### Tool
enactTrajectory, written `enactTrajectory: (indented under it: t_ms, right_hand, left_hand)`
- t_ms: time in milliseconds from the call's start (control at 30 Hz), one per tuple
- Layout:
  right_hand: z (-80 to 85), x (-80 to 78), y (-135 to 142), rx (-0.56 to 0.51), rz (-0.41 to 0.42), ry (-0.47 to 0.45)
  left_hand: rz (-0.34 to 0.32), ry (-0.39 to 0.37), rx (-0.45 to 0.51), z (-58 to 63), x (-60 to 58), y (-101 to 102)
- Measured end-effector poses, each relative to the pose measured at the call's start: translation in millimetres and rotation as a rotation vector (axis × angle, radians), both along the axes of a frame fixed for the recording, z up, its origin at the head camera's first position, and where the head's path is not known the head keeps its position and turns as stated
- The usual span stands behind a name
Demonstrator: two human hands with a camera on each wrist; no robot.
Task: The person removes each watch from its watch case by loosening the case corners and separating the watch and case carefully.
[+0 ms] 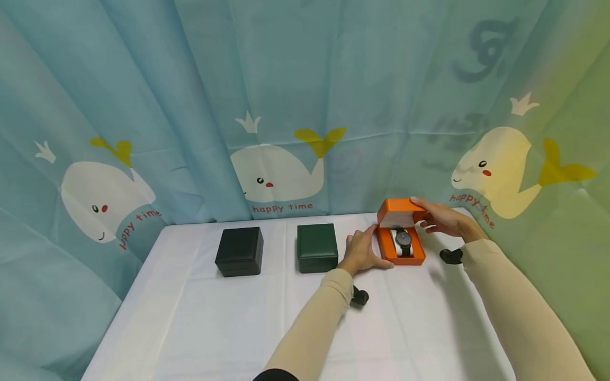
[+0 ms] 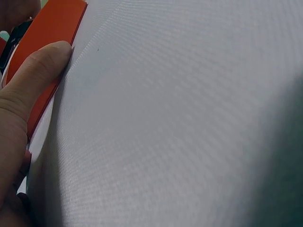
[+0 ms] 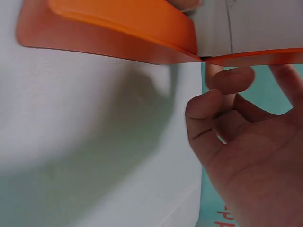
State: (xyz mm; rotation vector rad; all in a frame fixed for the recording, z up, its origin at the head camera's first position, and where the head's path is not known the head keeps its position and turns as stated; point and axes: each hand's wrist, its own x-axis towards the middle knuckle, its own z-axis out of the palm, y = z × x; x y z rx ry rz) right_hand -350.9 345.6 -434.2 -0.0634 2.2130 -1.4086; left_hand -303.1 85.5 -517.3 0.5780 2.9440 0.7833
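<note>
Left grip [image 1: 360, 253], right grip [image 1: 445, 219] — orange box [image 1: 418, 246] between, touching both.

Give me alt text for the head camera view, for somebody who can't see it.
A watch sits in an open orange box on a white table, with a person's left hand against the box's side and right hand at its raised lid. To its left stand a closed green box, then a closed black box, before a whale-print curtain.
</note>
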Motion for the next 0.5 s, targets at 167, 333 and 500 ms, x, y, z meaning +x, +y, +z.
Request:
enactTrajectory:
  t_ms: [167,333,500]
  right_hand:
    - [6.0,-4.7,-0.8,0.019,-0.008,-0.074]
    - [9.2,-6.7,-0.9,0.026,-0.014,-0.115]
    - [10.3,-7.9,-2.3,0.028,-0.009,-0.113]
  left_hand:
    - [0.01,-0.021,0.018,-1.8,0.5,1.5]
    - [0.013,-0.025,0.027,-3.2,1.5,1.9]
    - [0.015,-0.03,0.028,-1.3,2.1,1.3]
